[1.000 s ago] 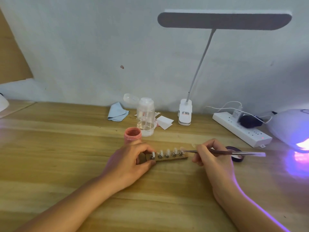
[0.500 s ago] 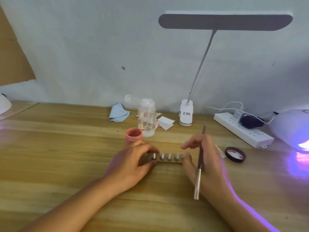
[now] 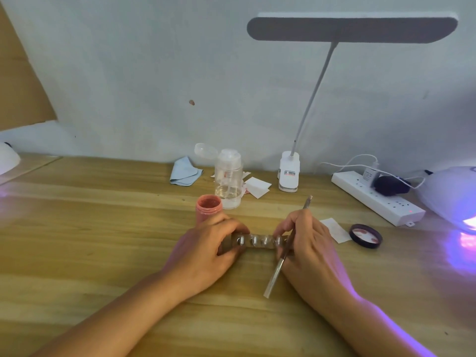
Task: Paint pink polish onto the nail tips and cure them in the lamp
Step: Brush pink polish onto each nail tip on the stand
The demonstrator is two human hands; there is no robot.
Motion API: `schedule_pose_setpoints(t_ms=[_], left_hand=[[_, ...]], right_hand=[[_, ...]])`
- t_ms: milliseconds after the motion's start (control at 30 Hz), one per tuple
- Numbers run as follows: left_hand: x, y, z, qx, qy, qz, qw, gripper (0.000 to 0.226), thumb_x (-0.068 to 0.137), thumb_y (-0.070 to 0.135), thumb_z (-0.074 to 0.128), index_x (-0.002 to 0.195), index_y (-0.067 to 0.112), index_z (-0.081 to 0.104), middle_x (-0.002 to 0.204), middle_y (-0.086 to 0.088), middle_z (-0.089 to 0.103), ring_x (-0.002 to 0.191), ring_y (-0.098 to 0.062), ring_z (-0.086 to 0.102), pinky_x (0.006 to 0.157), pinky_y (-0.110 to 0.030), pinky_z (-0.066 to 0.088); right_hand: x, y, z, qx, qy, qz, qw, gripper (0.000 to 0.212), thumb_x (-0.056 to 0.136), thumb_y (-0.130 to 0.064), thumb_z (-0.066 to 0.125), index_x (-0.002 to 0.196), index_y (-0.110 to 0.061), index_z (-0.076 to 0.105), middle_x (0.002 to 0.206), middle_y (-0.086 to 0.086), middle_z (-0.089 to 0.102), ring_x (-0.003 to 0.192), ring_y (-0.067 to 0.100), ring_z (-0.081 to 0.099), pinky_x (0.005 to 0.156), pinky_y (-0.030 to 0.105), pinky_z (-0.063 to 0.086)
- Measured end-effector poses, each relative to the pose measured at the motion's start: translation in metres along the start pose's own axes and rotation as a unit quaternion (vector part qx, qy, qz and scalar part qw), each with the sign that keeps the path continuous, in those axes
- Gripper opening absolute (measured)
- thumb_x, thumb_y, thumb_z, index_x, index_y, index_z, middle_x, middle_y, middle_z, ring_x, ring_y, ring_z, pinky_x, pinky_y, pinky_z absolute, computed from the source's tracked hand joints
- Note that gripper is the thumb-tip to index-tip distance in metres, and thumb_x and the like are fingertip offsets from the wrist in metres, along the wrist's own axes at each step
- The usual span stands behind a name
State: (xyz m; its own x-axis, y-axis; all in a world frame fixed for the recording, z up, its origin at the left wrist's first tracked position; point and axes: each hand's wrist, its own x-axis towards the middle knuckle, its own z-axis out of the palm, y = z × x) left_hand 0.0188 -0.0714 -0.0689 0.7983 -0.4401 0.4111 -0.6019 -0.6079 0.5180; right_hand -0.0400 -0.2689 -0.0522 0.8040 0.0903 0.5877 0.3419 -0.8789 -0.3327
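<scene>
Nail-tip strip on counter: left hand fingers gripping left end; right hand holding brush at right end.

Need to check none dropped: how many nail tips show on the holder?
4 nail tips in a row on the holder, between left hand and right hand; fingers cover both ends, so another may be hidden.
</scene>
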Motion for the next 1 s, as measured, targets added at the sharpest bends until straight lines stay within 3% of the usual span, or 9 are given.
schedule_pose_setpoints(t_ms=[333,467,567,700,867,1000], left_hand=[[0.000,0.004,-0.001,0.029,0.009,-0.007,1.000,0.025,0.085,0.039,0.068,0.108,0.043,0.059,0.098,0.033,0.049,0.078,0.006,0.053,0.065,-0.019,0.042],[-0.002,0.006,0.000,0.064,0.027,-0.016,0.997,0.028,0.085,0.041,0.066,0.112,0.044,0.059,0.087,0.038,0.048,0.080,0.009,0.053,0.061,-0.008,0.035],[-0.004,0.008,0.000,0.070,0.035,-0.028,0.997,0.033,0.085,0.041,0.067,0.116,0.045,0.055,0.082,0.039,0.048,0.084,0.013,0.053,0.060,-0.005,0.032],[-0.001,0.010,-0.002,0.073,0.041,-0.065,0.994,0.034,0.084,0.046,0.068,0.114,0.044,0.051,0.096,0.032,0.059,0.081,0.014,0.055,0.062,-0.009,0.039],[0.003,0.016,-0.004,0.088,0.047,-0.099,0.990,0.034,0.082,0.048,0.071,0.111,0.040,0.055,0.098,0.028,0.065,0.079,0.008,0.060,0.074,-0.024,0.052],[0.006,0.019,-0.002,0.101,0.054,-0.106,0.988,0.034,0.083,0.047,0.070,0.113,0.039,0.057,0.102,0.023,0.067,0.090,-0.002,0.064,0.079,-0.028,0.053]], right_hand=[[0.000,0.002,0.000,-0.005,-0.002,-0.010,1.000,0.039,0.072,0.002,0.066,0.089,-0.018,0.038,0.081,-0.008,0.053,0.077,0.014,0.052,0.072,0.032,0.045],[-0.001,0.009,0.000,0.017,-0.005,0.053,0.998,0.046,0.076,-0.008,0.068,0.089,-0.025,0.028,0.084,-0.010,0.054,0.080,0.014,0.055,0.071,0.037,0.050],[-0.002,0.013,0.003,0.067,-0.009,0.102,0.992,0.047,0.078,-0.008,0.068,0.087,-0.028,0.027,0.086,-0.012,0.055,0.081,0.007,0.055,0.070,0.028,0.051],[-0.002,0.019,0.004,0.145,-0.011,0.173,0.974,0.046,0.081,-0.007,0.070,0.087,-0.030,0.030,0.088,-0.013,0.062,0.084,-0.006,0.057,0.066,0.006,0.044],[0.003,0.022,0.006,0.173,-0.004,0.202,0.964,0.043,0.081,-0.009,0.074,0.089,-0.020,0.033,0.084,-0.009,0.064,0.081,-0.007,0.055,0.064,0.003,0.041],[0.003,0.020,0.005,0.154,0.029,0.201,0.967,0.044,0.080,-0.002,0.069,0.087,-0.025,0.033,0.079,-0.010,0.060,0.079,-0.005,0.055,0.061,0.004,0.041]])
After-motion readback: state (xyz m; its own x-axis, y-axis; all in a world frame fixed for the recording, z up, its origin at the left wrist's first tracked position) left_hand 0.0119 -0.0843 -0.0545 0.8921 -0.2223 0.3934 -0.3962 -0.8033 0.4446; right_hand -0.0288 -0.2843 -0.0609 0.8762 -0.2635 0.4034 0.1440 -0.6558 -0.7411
